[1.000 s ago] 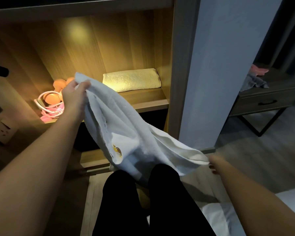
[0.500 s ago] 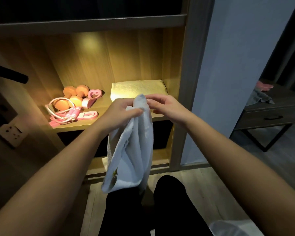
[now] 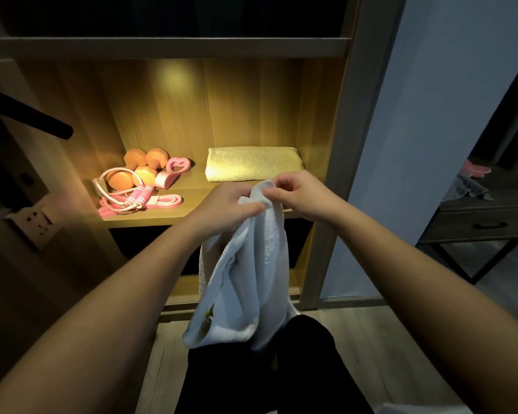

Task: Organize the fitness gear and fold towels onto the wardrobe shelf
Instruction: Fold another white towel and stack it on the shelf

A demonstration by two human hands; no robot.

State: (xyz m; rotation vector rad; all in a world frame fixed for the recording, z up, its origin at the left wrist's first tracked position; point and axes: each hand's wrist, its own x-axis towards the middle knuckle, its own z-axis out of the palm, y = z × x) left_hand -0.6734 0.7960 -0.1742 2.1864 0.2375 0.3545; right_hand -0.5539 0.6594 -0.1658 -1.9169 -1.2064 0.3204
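A white towel [image 3: 245, 282] hangs doubled over in front of the lit wardrobe shelf [image 3: 150, 219]. My left hand [image 3: 225, 204] grips its top from the left. My right hand [image 3: 296, 194] pinches the upper corner just beside it, the two hands almost touching. On the shelf's right side lies a folded pale yellow towel [image 3: 251, 164]. At the left sit orange dumbbells [image 3: 138, 168], a pink heart-shaped grip [image 3: 172, 171], a pink skipping rope [image 3: 123, 198] and a pink band [image 3: 165, 201].
A dark lever handle [image 3: 33, 118] sticks out at the left, with a wall socket [image 3: 35, 222] below it. A white wall panel [image 3: 416, 144] stands to the right of the wardrobe. Further right is a dark drawer table [image 3: 485, 225] with cloths on top. My dark-clad legs [image 3: 269, 369] are below.
My right hand has come up from low at the right and brought the towel's far end to my left hand. The spread towel now hangs folded in half.
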